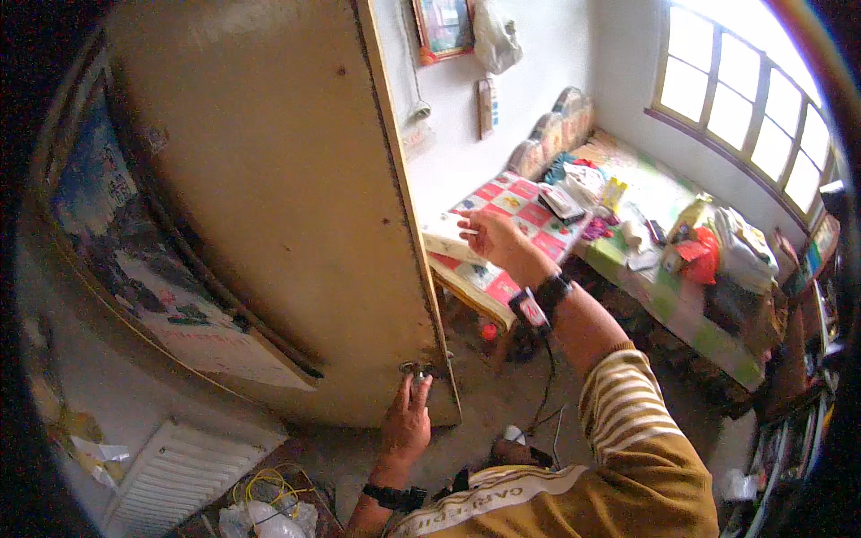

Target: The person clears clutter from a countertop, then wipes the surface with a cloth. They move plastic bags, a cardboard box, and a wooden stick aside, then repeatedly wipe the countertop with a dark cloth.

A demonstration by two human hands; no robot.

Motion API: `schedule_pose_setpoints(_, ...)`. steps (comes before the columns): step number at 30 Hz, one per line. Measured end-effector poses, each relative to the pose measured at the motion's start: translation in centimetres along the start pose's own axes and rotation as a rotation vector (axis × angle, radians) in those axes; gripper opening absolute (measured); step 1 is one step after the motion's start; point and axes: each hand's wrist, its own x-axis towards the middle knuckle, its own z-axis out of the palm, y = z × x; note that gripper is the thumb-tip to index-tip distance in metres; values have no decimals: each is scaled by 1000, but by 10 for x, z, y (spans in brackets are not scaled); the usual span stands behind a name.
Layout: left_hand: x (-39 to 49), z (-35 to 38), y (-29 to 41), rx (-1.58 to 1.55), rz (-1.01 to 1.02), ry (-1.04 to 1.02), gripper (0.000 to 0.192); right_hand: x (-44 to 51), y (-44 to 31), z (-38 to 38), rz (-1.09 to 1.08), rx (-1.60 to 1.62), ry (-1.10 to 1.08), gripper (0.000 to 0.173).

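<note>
A large tan wooden door [269,168] fills the left half of the head view, its edge running down the middle. My left hand [407,420] is at its lower corner, fingers on a small metal door handle [418,376]. Out over the table, my right hand [494,242] has curled fingers around a short, thin white stick [469,231], which looks like a cigarette. Dark bands circle both wrists; a small device [530,309] is strapped by the right one, and a black cable hangs below it.
Beyond the door edge is a table with a red-and-white checked cover [501,195]. A bed [672,296] holds clothes and bags under a window [746,94]. At the lower left are a white radiator [181,471] and a plastic bag [269,518] with yellow cord.
</note>
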Motion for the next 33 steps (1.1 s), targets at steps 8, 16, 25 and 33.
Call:
schedule_pose_setpoints(8,79,2,-10,-169,-90,9,78,259,-79,8,98,327,-21,23)
schedule_pose_setpoints(16,112,19,-13,-341,-165,112,77,408,-99,11,-176,-35,-48,26)
schedule_pose_setpoints(25,57,8,-10,-369,-286,78,78,271,-8,23,-644,-774,-241,29)
schedule_pose_setpoints(33,59,49,-14,-367,-155,400,72,35,165,16,-579,-1245,-878,33)
